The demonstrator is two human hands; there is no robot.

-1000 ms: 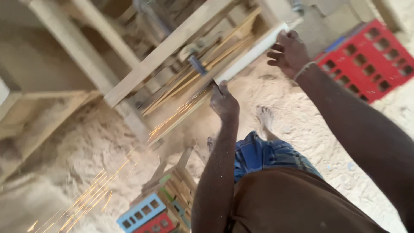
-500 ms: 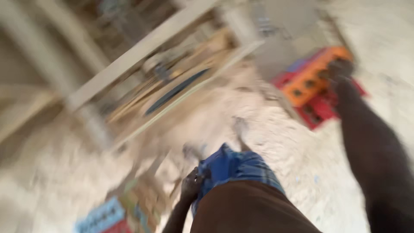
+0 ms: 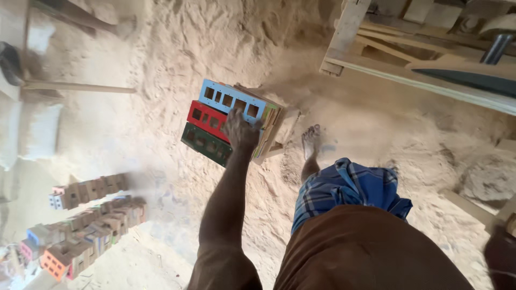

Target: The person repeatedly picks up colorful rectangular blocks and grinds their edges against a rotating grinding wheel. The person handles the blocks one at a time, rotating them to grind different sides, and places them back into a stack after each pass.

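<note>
Left hand (image 3: 240, 130) on stacked coloured perforated boards (image 3: 226, 115).

Left arm stretched down, left hand (image 3: 240, 130) fingers spread, palm down.

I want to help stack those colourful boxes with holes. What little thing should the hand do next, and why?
Probably close the fingers round the top of the stack of blue, red and green perforated wooden panels. The left hand already rests on the stack's near edge, and the stack leans on a small wooden stand in loose sawdust, so a firm grip seems wise before lifting.
</note>
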